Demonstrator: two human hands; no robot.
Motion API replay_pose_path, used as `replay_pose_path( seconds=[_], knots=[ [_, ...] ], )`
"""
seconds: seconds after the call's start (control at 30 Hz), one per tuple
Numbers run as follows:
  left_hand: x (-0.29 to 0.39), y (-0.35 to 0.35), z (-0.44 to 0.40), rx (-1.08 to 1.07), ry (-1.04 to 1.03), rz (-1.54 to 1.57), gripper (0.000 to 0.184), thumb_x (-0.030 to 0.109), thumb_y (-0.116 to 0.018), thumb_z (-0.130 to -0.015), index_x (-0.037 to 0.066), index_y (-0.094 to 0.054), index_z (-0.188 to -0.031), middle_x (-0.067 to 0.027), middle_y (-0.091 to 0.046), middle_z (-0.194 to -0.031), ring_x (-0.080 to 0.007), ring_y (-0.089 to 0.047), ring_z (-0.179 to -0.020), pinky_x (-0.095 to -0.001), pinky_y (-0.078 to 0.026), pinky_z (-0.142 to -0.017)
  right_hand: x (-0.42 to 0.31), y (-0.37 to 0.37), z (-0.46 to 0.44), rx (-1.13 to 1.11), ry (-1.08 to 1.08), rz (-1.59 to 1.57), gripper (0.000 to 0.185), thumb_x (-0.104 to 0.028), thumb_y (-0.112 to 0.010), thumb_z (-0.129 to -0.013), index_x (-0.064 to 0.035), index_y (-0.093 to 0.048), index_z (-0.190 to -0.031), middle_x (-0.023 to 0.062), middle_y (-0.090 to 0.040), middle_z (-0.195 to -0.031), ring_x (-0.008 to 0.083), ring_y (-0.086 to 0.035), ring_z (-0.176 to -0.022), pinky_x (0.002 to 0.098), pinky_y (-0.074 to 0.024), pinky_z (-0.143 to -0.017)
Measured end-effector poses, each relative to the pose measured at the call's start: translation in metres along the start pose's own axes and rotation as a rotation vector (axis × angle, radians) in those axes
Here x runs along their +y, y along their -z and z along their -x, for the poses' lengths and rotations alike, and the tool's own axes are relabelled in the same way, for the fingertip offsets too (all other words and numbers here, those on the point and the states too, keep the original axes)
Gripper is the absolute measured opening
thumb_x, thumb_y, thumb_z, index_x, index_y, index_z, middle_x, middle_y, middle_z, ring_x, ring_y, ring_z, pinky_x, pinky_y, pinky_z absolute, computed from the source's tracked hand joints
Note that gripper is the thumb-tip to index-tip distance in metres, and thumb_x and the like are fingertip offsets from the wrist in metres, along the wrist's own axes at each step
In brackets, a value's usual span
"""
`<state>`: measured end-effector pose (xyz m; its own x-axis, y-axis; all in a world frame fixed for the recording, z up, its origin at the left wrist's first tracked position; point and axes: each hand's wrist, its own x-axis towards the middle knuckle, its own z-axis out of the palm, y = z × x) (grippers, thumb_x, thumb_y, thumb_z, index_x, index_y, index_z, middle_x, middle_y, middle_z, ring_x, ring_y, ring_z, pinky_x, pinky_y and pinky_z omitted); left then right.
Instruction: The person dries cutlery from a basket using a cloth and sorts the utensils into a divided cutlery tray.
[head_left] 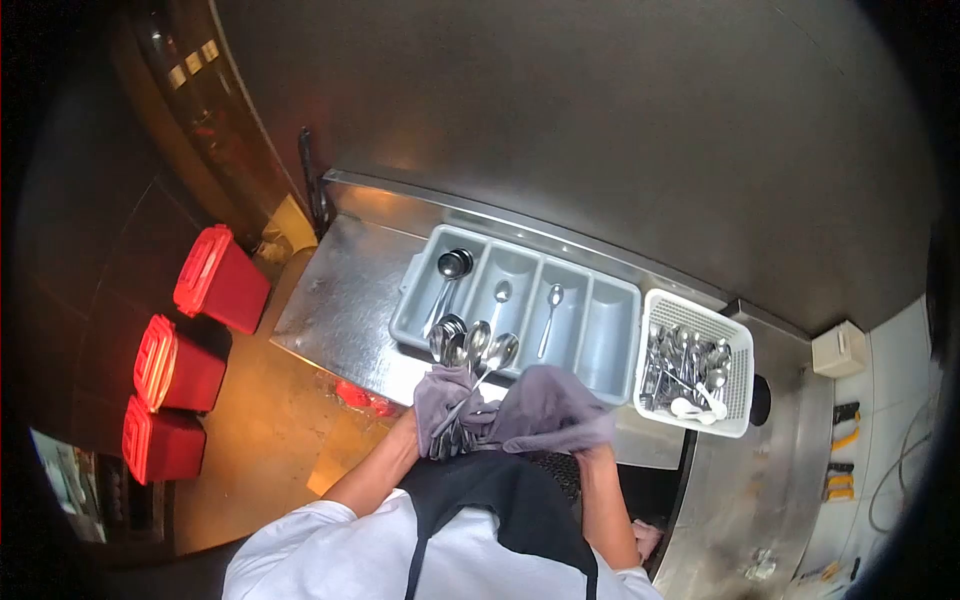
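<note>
A bundle of metal spoons (478, 350) is held in a purple-grey cloth (545, 408) in front of the black apron. My left hand (425, 415) is wrapped round the bundle through the cloth, mostly covered by it. The other part of the cloth hides the fingers of my right hand (590, 450). Just beyond the bundle lies a grey cutlery tray (610, 335) with four long compartments. Ladles (455, 264) lie in its leftmost compartment, and single spoons (555, 296) rest in the two middle ones.
A white perforated basket (742, 350) full of cutlery stands right of the tray on the steel counter (340, 290). Several red lidded bins (225, 285) are at the left. Yellow-handled tools (845, 438) and a small white box (840, 352) are at the right.
</note>
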<state>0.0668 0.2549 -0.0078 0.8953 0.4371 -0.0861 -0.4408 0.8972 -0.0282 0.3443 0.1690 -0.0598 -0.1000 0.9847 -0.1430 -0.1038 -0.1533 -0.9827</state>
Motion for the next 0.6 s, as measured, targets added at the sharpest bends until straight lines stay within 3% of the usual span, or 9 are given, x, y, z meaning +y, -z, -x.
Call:
replay_pose_path(
  seconds=[0.07,0.17,0.23,0.27,0.37,0.4,0.5,0.57,0.6],
  knots=[
    [-0.004,0.015,-0.012,-0.044,0.02,0.175,0.019,0.02,-0.049,-0.098,0.002,-0.048,-0.095,-0.0178,-0.054,-0.099,-0.0409,-0.058,-0.117,-0.0501,-0.052,-0.096,-0.03,0.004,-0.011,-0.176,-0.055,0.457,0.06,-0.028,-0.072,-0.089,-0.0021,-0.055,-0.141,0.0165,-0.059,-0.14,0.0308,-0.062,-0.116,0.0405,-0.0469,-0.107],
    [-0.014,0.007,-0.013,0.111,-0.144,-0.467,0.018,0.017,-0.054,-0.096,-0.001,-0.053,-0.098,-0.0167,-0.059,-0.097,-0.0352,-0.061,-0.107,-0.0452,-0.053,-0.09,-0.026,-0.026,-0.03,0.269,0.229,0.419,0.061,-0.018,-0.082,-0.078,0.0012,-0.06,-0.131,0.0181,-0.062,-0.128,0.0285,-0.064,-0.107,0.0392,-0.0513,-0.095],
    [-0.017,0.002,-0.011,0.158,-0.21,-0.759,0.018,0.015,-0.058,-0.095,-0.002,-0.056,-0.1,-0.016,-0.061,-0.095,-0.0314,-0.062,-0.101,-0.0419,-0.054,-0.085,-0.064,-0.035,-0.05,0.416,0.252,0.514,0.053,-0.017,-0.087,-0.073,-0.001,-0.067,-0.12,0.0118,-0.068,-0.11,0.0235,-0.064,-0.102,0.0385,-0.0528,-0.09],
    [-0.018,0.002,-0.008,0.183,-0.238,-0.885,0.019,0.014,-0.059,-0.095,-0.003,-0.058,-0.101,-0.0157,-0.063,-0.095,-0.0295,-0.063,-0.098,-0.0403,-0.055,-0.083,-0.056,-0.028,-0.057,0.522,0.306,0.589,0.044,-0.019,-0.084,-0.079,0.0005,-0.067,-0.115,0.0127,-0.068,-0.111,0.0247,-0.064,-0.105,0.0383,-0.0528,-0.092],
    [-0.02,0.007,-0.004,0.175,-0.306,-1.123,0.021,0.012,-0.065,-0.093,-0.005,-0.063,-0.105,-0.0147,-0.067,-0.093,-0.0238,-0.066,-0.089,-0.0354,-0.056,-0.077,-0.065,-0.026,-0.067,0.826,0.328,0.434,0.038,-0.019,-0.079,-0.086,0.0005,-0.065,-0.115,0.0127,-0.068,-0.108,0.026,-0.066,-0.099,0.0353,-0.055,-0.086],
    [-0.02,0.011,-0.004,0.173,-0.337,-1.197,0.021,0.011,-0.066,-0.093,-0.006,-0.064,-0.106,-0.0143,-0.069,-0.092,-0.0219,-0.066,-0.086,-0.0338,-0.057,-0.075,-0.074,-0.023,-0.068,0.701,0.19,0.181,0.029,-0.021,-0.068,-0.096,-0.0011,-0.063,-0.117,0.0126,-0.068,-0.101,0.0263,-0.068,-0.092,0.0341,-0.0574,-0.079],
    [-0.024,0.025,-0.008,0.175,-0.46,-1.323,0.024,0.008,-0.071,-0.091,-0.008,-0.069,-0.109,-0.0133,-0.073,-0.09,-0.0162,-0.069,-0.077,-0.0289,-0.059,-0.068,-0.074,-0.047,-0.069,0.678,-0.051,-0.679,0.028,-0.023,-0.057,-0.103,-0.0031,-0.06,-0.121,0.0118,-0.069,-0.1,0.0243,-0.069,-0.087,0.0351,-0.0587,-0.074],
    [-0.026,0.023,-0.012,0.224,-0.45,-1.247,0.019,0.007,-0.069,-0.092,-0.007,-0.069,-0.105,-0.0118,-0.072,-0.089,-0.0159,-0.069,-0.077,-0.0287,-0.058,-0.068,-0.086,-0.08,-0.053,0.548,-0.05,-0.718,0.026,-0.027,-0.055,-0.104,-0.0055,-0.061,-0.119,0.0085,-0.068,-0.107,0.021,-0.069,-0.095,0.0381,-0.0597,-0.077],
    [-0.026,0.02,-0.013,0.243,-0.441,-1.218,0.015,0.006,-0.068,-0.092,-0.005,-0.069,-0.101,-0.0102,-0.07,-0.086,-0.0152,-0.068,-0.076,-0.0283,-0.057,-0.066,-0.062,-0.094,-0.046,0.547,-0.104,-0.466,0.027,-0.027,-0.055,-0.105,-0.0055,-0.061,-0.12,0.0085,-0.068,-0.109,0.0212,-0.069,-0.096,0.0383,-0.0596,-0.078]
  ],
)
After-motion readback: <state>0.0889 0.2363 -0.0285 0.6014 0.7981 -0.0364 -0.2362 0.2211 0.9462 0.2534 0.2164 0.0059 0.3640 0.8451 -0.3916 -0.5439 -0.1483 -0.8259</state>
